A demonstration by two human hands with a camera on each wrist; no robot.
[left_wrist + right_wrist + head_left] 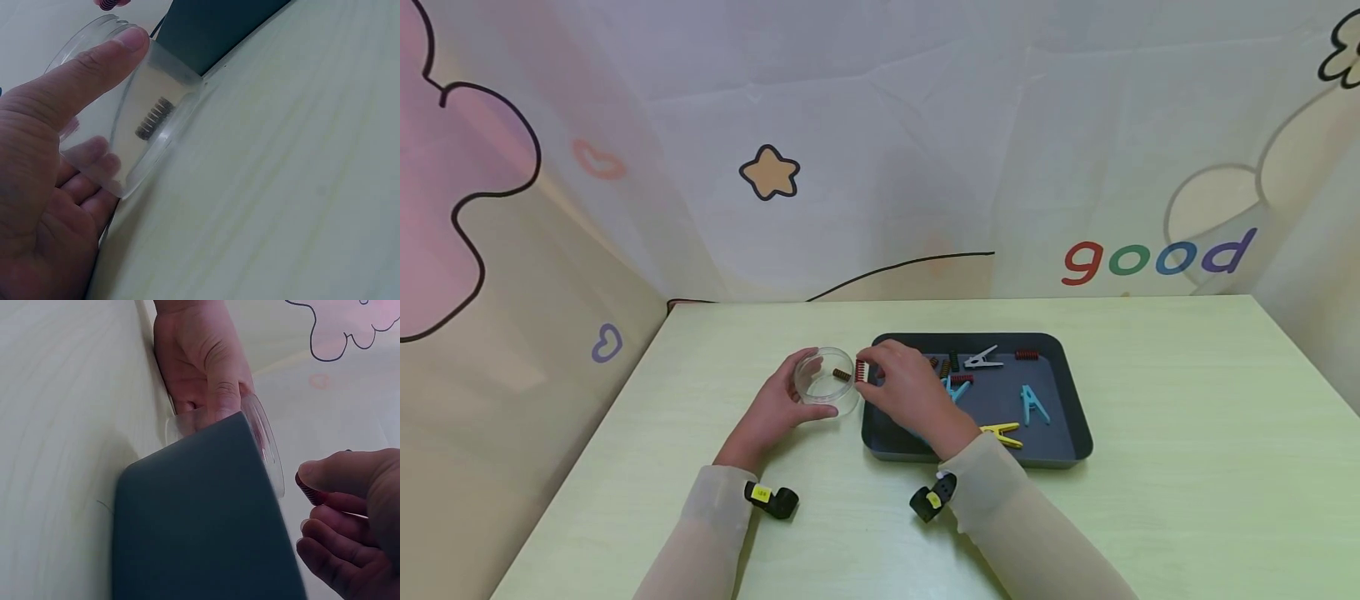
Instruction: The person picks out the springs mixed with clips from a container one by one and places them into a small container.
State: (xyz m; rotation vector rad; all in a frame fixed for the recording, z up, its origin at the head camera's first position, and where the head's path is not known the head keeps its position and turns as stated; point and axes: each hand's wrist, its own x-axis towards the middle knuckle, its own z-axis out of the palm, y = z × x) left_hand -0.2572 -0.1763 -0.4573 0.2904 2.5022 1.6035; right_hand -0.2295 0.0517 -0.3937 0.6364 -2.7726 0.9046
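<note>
My left hand grips a clear plastic cup, thumb on one side and fingers on the other. Inside the cup lies one dark brown spring, seen through the wall in the left wrist view as a dark coil. Close beside the cup's rim, my right hand pinches a red spring between thumb and forefinger. In the right wrist view that red spring is apart from the cup, and the other fingers are loosely bent. Both hands are just above the table, the right one over the tray's left side.
A dark grey tray sits right of the cup. It holds red springs, a dark green spring, brown springs, a white clip, blue clips and a yellow clip. The right hand hides part of it.
</note>
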